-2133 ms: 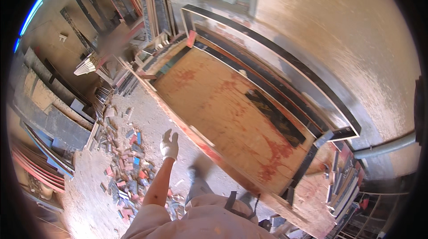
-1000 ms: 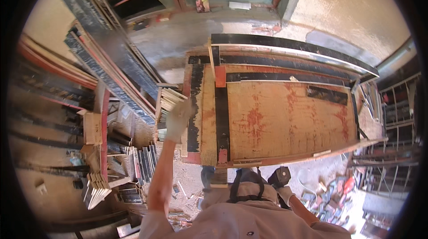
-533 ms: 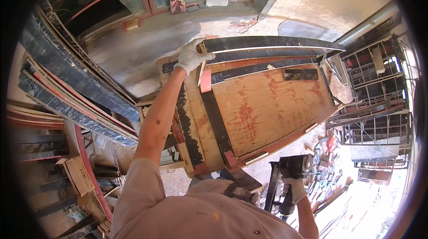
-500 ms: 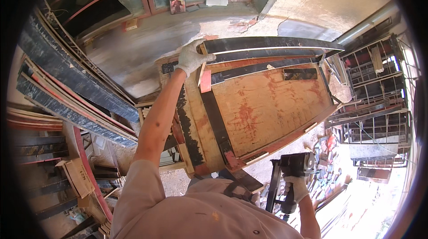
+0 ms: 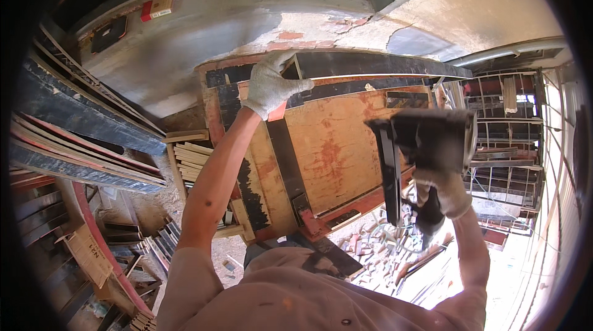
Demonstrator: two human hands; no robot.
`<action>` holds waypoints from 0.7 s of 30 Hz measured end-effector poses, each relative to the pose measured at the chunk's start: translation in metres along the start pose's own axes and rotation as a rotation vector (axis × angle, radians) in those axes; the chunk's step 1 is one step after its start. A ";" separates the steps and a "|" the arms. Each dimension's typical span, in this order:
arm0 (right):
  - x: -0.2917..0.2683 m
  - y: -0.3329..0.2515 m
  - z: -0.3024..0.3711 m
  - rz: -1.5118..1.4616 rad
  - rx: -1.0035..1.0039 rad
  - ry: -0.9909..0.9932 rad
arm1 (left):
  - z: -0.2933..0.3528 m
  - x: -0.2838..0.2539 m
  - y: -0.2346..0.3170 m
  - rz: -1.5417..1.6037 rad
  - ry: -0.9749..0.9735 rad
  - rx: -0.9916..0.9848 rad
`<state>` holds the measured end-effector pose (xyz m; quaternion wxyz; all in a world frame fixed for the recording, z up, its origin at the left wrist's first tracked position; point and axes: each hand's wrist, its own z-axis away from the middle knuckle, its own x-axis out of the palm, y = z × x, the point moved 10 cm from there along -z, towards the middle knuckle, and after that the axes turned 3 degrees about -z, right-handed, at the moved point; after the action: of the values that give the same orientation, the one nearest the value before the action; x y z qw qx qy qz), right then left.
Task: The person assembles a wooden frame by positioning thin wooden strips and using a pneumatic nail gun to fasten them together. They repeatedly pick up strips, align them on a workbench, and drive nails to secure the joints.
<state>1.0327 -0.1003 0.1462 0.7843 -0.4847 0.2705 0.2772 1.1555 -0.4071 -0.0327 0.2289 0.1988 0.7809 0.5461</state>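
My left hand (image 5: 269, 89), in a pale knit glove, grips the near-left end of a long dark board (image 5: 383, 65) at the far side of the workbench. My right hand (image 5: 446, 192), gloved too, is wrapped round the handle of a black nail gun (image 5: 435, 139). The gun is raised over the bench's right part and slightly blurred; its long magazine hangs down on its left. Beneath lies a reddish-stained plywood panel (image 5: 330, 152) with dark strips along it. A pinkish-red block (image 5: 276, 112) shows just below my left hand.
Long curved dark boards (image 5: 92, 115) are stacked at the left. A carton (image 5: 89, 257) sits lower left. Metal racks (image 5: 503, 146) stand at the right. Many small wood offcuts (image 5: 370, 244) cover the floor beyond the bench's near edge. A peeling wall and window ledge run behind.
My right hand has lifted the nail gun up and forward from low beside my body to over the panel. My left hand keeps its grip on the board's end. The view has shifted.
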 end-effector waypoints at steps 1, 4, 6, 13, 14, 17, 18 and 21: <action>-0.011 -0.006 -0.016 -0.061 -0.032 0.031 | 0.000 -0.001 0.000 -0.015 0.018 0.046; -0.027 -0.021 -0.067 -0.188 -0.115 0.042 | 0.000 -0.002 0.006 -0.049 0.058 0.075; -0.031 -0.030 -0.101 -0.286 -0.108 0.022 | 0.002 -0.002 0.007 -0.042 0.071 0.057; -0.019 -0.034 -0.163 -0.615 0.158 0.026 | 0.002 -0.002 0.000 -0.105 0.082 0.067; -0.018 -0.033 -0.166 -0.614 0.177 0.021 | 0.002 -0.003 0.001 -0.088 0.092 0.091; -0.014 -0.035 -0.171 -0.693 0.249 -0.004 | 0.002 -0.004 0.004 -0.152 0.100 0.115; -0.014 -0.034 -0.173 -0.698 0.254 -0.004 | 0.002 -0.004 0.005 -0.193 0.099 0.116; -0.016 -0.030 -0.179 -0.625 0.091 -0.041 | 0.001 -0.004 0.006 -0.158 0.112 0.153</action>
<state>1.0145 -0.2774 0.1073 0.8576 -0.5032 0.1046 0.0200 1.1599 -0.4063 -0.0267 0.2116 0.1228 0.8451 0.4753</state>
